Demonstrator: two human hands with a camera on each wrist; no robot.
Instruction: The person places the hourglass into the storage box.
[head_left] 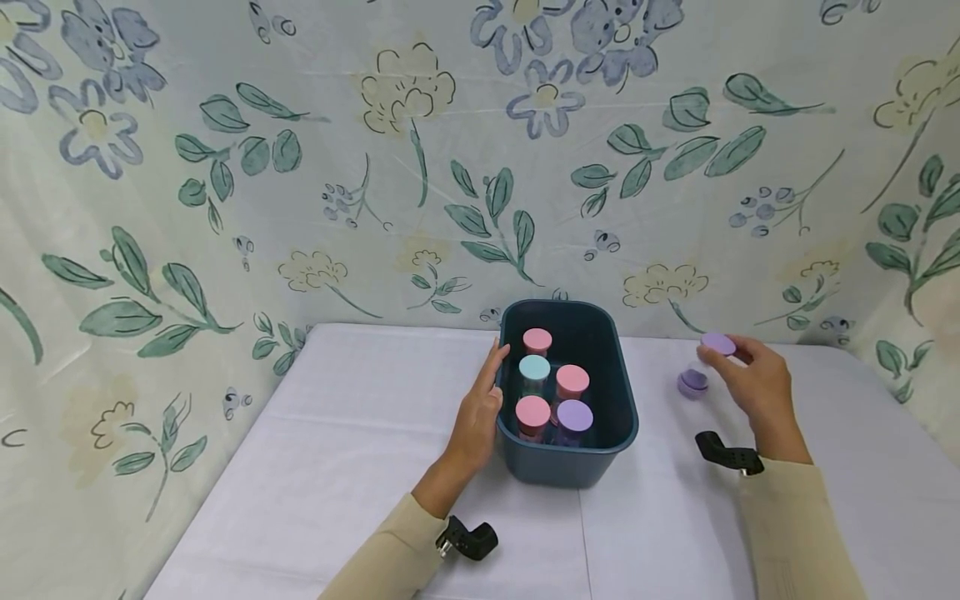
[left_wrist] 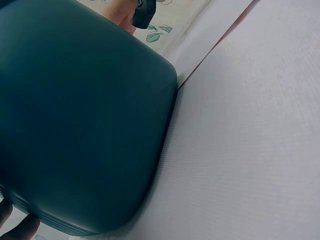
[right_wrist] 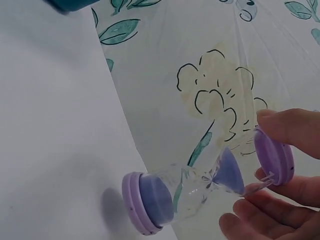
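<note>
My right hand (head_left: 757, 383) pinches the upper purple cap of a sand timer (right_wrist: 200, 192) between thumb and fingers. The clear glass holds purple sand in both bulbs, and its lower cap is close over the white tabletop, with a shadow beside it. Along the left side of a dark teal bin (head_left: 566, 467), my left hand (head_left: 472, 417) rests with its fingers extended against the outer wall. Inside the bin stand several more sand timers: pink-capped ones (head_left: 532, 412), one turquoise-capped (head_left: 534, 369) and one purple-capped (head_left: 574, 415).
White cloth covers the table (head_left: 360, 442). Behind it hangs a floral-printed sheet (head_left: 450, 208), which also runs along the left and right sides. The bin stands near the table's back edge, left of the held timer. A black wrist mount (head_left: 727, 454) sits on the right forearm.
</note>
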